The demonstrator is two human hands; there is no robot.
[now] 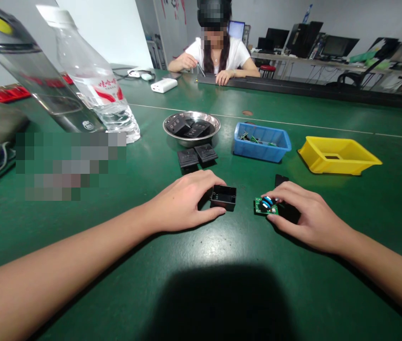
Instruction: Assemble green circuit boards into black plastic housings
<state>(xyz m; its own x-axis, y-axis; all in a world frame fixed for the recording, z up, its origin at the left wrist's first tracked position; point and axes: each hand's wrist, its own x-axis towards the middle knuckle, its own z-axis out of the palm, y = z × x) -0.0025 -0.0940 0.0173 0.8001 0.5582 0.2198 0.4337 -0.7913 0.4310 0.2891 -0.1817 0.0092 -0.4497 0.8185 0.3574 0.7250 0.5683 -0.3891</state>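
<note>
My left hand [190, 201] is closed round the left end of a small black plastic box [224, 198], whose open top faces up on the green table. To its right, my right hand [302, 213] pinches a small green circuit board [260, 206] between thumb and fingers. A black and blue round component [267, 203] sits on the board. Partly under and behind my right hand lies a flat black piece [281, 180]. Beyond my left hand, two black cases [188, 160] rest on the table.
A steel bowl [191, 140] holds black cases. Right of it stand a blue bin [260, 150] with circuit boards and a yellow bin [336, 166]. A water bottle [97, 80] and a tumbler [41, 71] stand at left. Across the table a person [234, 54] holds a thin tool.
</note>
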